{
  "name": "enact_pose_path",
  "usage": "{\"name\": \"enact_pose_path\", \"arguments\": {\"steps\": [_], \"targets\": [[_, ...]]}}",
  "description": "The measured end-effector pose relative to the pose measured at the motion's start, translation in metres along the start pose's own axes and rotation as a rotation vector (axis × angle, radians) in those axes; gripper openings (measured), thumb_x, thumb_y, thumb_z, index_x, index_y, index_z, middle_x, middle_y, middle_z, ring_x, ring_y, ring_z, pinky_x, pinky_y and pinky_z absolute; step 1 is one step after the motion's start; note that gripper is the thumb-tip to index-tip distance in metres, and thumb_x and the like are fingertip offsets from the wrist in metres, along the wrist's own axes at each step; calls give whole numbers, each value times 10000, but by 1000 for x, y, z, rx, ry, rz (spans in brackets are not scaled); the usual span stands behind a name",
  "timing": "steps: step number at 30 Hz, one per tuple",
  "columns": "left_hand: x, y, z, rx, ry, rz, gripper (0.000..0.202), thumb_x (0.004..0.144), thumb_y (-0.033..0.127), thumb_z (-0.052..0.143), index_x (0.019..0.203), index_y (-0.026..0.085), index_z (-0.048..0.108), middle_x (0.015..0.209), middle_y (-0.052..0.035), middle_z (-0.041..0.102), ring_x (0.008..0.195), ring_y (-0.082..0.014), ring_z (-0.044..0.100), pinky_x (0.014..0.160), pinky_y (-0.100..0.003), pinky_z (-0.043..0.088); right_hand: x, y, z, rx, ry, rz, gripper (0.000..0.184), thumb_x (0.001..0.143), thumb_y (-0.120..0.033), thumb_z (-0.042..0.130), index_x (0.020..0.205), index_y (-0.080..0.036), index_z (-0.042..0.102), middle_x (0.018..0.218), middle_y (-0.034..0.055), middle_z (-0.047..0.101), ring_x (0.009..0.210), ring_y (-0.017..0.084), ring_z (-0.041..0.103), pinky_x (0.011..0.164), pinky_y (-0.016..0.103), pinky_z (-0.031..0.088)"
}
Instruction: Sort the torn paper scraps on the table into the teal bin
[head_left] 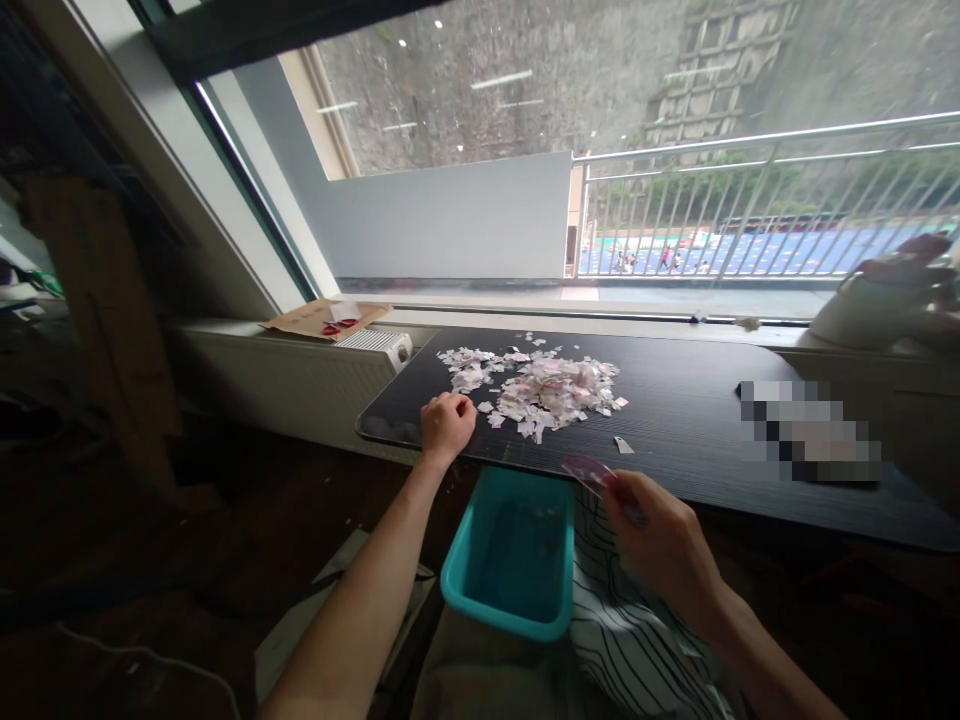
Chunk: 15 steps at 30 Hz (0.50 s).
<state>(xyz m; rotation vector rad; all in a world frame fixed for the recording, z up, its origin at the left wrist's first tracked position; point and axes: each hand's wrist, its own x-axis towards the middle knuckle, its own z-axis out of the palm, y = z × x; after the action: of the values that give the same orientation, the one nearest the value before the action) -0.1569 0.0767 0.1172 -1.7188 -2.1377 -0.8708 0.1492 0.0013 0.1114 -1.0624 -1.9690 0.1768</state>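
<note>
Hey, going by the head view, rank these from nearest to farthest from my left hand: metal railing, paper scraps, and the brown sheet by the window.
From your left hand:
1. Paper scraps: just ahead, mostly to the right.
2. Brown sheet: farther ahead, to the left.
3. Metal railing: outdoors, to the right.

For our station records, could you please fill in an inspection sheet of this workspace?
Surface: black table, paper scraps spread on it.
Job's things: paper scraps piled and scattered; teal bin below the near edge; thin, pinkish translucent piece.
Clutter: red-handled item, apparently scissors, on a brown sheet; pixelated item at right.
Grips: left grip curled beside the paper scraps, contents hidden; right grip holding the translucent piece.
Cables: white cable, lower left.
Surroundings: radiator, window, railing outside.
</note>
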Motion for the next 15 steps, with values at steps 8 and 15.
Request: {"name": "enact_pose_path", "arguments": {"steps": [8,15], "targets": [[-1,1,0,3,-6,-7,213,814,226,496,723,186,685,785,-57,665,771,-222,596,729,-315,423,-9,24,-26,-87,48,59,119,860,-279,559,923,-196,615,787,15,675,654,140,632,641,241,486],[-1,1,-1,0,0,11,217,809,240,487,728,190,682,795,-63,665,773,-228,595,726,-314,423,7,59,-44,-199,69,95,184,875,-327,532,961,-203,638,851,37,683,718,175,633,683,286,476]]}}
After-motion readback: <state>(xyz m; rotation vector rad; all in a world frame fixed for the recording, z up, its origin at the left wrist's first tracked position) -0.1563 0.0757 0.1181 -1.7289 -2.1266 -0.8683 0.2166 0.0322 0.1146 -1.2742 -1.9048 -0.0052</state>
